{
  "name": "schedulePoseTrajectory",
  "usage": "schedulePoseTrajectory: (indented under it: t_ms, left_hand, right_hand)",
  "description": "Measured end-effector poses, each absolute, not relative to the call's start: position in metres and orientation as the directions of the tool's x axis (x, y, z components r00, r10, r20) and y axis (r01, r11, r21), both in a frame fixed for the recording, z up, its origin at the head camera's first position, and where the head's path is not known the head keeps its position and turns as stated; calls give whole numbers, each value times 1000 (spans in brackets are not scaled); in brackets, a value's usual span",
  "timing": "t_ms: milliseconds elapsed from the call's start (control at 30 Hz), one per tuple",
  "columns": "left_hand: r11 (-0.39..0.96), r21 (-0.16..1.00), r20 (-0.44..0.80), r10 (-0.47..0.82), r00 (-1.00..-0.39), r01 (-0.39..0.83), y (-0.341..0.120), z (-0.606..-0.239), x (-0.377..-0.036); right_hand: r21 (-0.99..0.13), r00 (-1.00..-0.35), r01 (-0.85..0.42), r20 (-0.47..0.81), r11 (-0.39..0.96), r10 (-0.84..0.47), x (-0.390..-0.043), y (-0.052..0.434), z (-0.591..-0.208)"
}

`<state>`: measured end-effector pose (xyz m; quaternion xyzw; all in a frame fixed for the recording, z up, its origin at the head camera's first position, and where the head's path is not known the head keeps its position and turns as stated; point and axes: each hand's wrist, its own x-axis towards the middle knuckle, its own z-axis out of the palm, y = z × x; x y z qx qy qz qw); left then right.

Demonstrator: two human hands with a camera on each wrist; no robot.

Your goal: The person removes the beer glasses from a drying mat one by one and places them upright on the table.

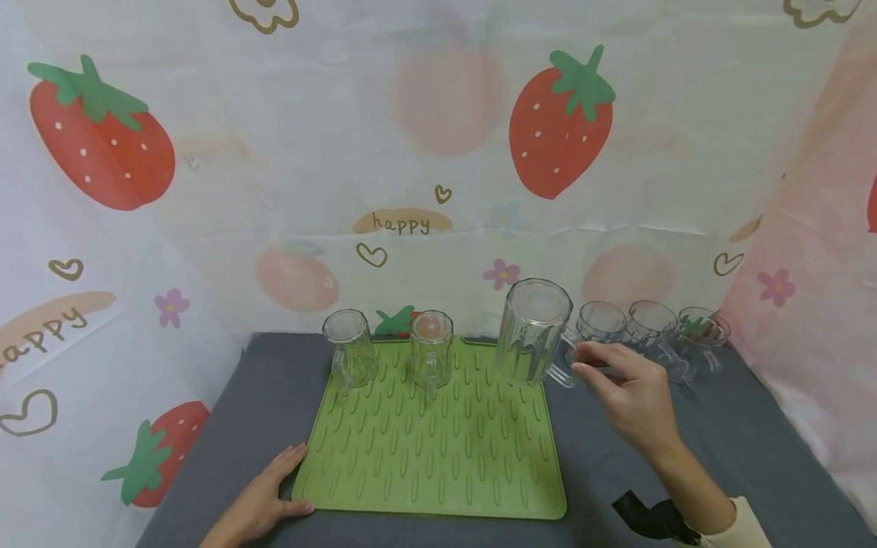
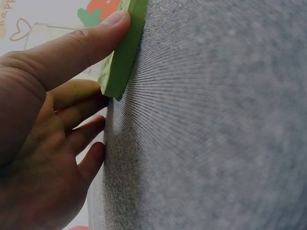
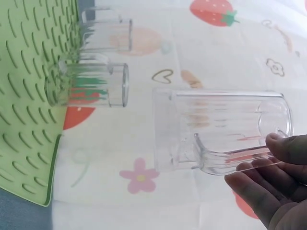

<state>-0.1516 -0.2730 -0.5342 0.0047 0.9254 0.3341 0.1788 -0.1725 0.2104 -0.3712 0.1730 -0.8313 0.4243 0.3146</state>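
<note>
My right hand (image 1: 626,392) pinches the handle of a large clear glass mug (image 1: 533,327) between thumb and fingers. In the right wrist view this mug (image 3: 225,129) hangs apart from the green ribbed mat (image 3: 24,96), over its back right part. Two more glass mugs, the left one (image 1: 351,350) and the middle one (image 1: 432,352), stand on the mat's back, handles toward me. At the front left corner my left hand (image 1: 263,495) touches the mat (image 1: 438,457); its thumb presses the front edge and the other fingers lie extended along the left side.
A row of clear glass mugs (image 1: 651,323) stands on the grey tablecloth (image 1: 774,464) at the back right, partly behind my right hand. A white curtain (image 1: 445,175) printed with strawberries hangs behind the table. Something black (image 1: 651,516) lies by my right forearm.
</note>
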Motion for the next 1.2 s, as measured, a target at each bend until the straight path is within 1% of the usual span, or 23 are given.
schedulePoseTrajectory:
  t_ms: [133, 267, 567, 800, 1000, 1200]
  left_hand:
    - [774, 624, -325, 134, -936, -105, -273, -534, -152]
    - [765, 635, -323, 137, -937, -106, -273, -534, -150]
    - [787, 610, -326, 145, -934, -91, -271, -532, -154]
    - [783, 615, -331, 147, -932, -95, -271, -531, -153]
    - [780, 620, -321, 150, -935, -88, -270, -530, -152]
    - [790, 605, -342, 146, -928, -98, -269, -529, -156]
  right_hand:
    - [-578, -732, -569, 680, 584, -40, -173, 212, -370]
    - [-543, -703, -605, 707, 582, -71, -173, 214, -371]
    - [-434, -602, -700, 786, 568, -142, -178, 217, -370]
    - [-280, -510, -748, 823, 601, -252, -180, 221, -368]
    - [-161, -434, -783, 834, 601, -342, -182, 224, -368]
    - [-141, -423, -788, 831, 599, -361, -183, 225, -370]
